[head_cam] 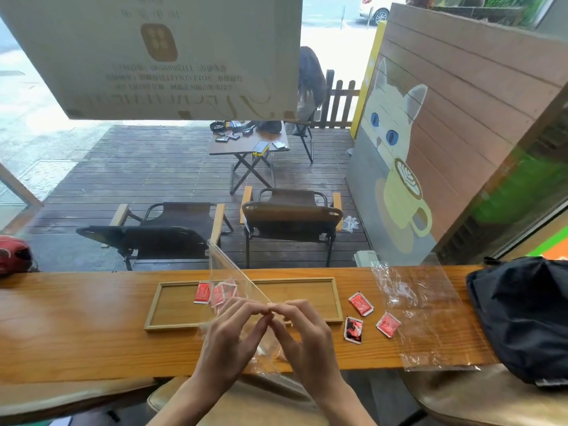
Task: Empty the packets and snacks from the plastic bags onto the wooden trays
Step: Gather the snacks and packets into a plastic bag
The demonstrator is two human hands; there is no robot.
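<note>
A long wooden tray [307, 287] lies on the wooden counter. Red packets [212, 293] rest in its left half, partly seen through a clear plastic bag [227, 272]. My left hand [233, 336] and my right hand [304, 330] meet over the tray's front edge, and both pinch that bag, which rises up and to the left. Three more red packets lie on the counter right of the tray: one [361, 303] near its corner, one [353, 329] darker, one [388, 324] furthest right. A second clear plastic bag [430, 312] lies flat at the right.
A black bag [522, 315] sits at the counter's right end. A red helmet [13, 255] shows at the far left. Beyond the window are folding chairs [290, 216], a small table and a person seated outside. The counter [76, 327] has bare wood left of the tray.
</note>
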